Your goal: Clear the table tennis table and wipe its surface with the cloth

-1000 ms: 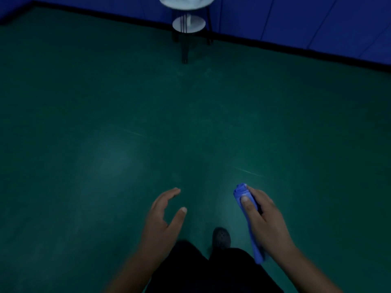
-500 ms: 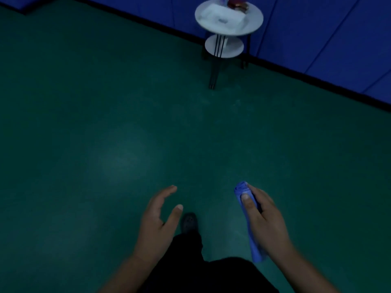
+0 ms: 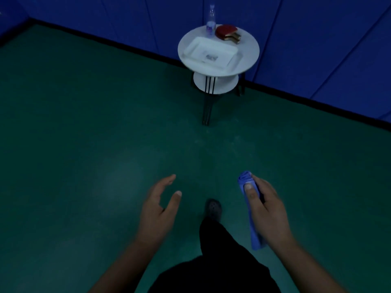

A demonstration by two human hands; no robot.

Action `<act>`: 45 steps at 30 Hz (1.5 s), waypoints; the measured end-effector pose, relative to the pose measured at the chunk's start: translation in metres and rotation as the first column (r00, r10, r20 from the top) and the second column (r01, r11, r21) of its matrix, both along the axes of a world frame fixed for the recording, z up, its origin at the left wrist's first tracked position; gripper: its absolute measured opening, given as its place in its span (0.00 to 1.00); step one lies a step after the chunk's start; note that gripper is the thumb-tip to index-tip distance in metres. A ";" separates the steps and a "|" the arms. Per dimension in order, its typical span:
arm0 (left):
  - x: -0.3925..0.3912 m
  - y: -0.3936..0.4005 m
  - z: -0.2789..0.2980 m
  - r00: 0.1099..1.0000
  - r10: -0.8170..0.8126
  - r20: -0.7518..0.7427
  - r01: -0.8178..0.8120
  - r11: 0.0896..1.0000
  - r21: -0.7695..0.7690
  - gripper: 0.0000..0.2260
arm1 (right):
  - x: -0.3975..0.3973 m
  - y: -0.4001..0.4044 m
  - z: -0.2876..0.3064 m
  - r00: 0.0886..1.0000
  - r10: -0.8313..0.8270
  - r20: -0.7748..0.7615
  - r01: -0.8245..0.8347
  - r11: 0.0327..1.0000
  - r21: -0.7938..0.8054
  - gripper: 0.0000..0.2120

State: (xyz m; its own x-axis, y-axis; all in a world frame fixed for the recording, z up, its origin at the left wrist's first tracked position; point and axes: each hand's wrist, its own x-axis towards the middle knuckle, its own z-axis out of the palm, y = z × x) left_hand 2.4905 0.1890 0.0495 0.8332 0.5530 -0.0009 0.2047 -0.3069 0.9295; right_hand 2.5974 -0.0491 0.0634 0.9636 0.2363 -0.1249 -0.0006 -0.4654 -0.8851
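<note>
The right hand (image 3: 267, 210) grips a rolled blue cloth (image 3: 251, 214), thumb lying along the roll and fingers (image 3: 261, 185) curled round it; the cloth's upper end sticks out past the fingertips and its lower end hangs below the wrist. The left hand (image 3: 159, 206) holds nothing, its fingers relaxed and slightly spread, thumb apart from the rest. Both hands hang over a wide stretch of green floor (image 3: 84, 134), with one dark shoe (image 3: 213, 208) stepping forward between them. Well ahead, a small round white worktop (image 3: 249, 53) stands just beside the dark skirting where the floor meets the blue wall (image 3: 317, 39). On it lie a white tray (image 3: 209, 52), a clear bottle (image 3: 211, 24) at the far edge, and red paddles (image 3: 228, 32) beside the bottle. A lower round shelf (image 3: 224, 85) sits under the top, on dark legs.
</note>
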 end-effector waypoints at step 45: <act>0.906 0.401 -0.103 0.910 -0.385 -0.154 0.379 0.923 -0.068 0.17 | 0.937 0.463 -0.236 0.944 -0.113 -0.310 -0.063 0.860 -0.506 0.21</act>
